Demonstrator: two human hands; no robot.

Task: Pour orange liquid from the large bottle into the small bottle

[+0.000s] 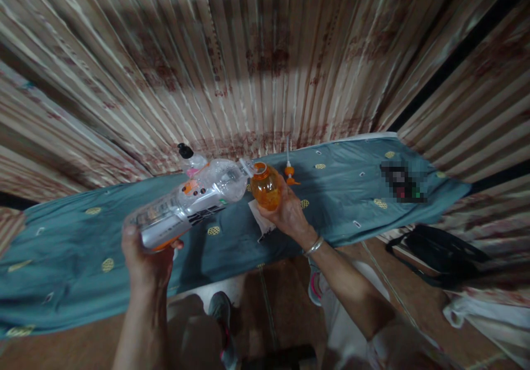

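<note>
My left hand (149, 254) is wrapped round the base of a large clear bottle (226, 179) with a silver and orange label. That bottle is tilted, its neck pointing right at the mouth of a small orange bottle (266, 192). Fingers of my right hand (290, 211) close round the orange bottle from the right side. An orange pump top (290, 172) with a clear tube lies on the cloth just beyond my right hand. Behind the large bottle stands another clear bottle with a black cap (185, 151). Whether liquid is flowing cannot be made out.
A green patterned cloth (339, 215) covers the long surface. A pale paper piece (260, 222) lies under the orange bottle. A blurred dark item (401, 183) is at the right. Curtains hang behind; a black bag (443, 254) and white cloth (492, 320) are at lower right.
</note>
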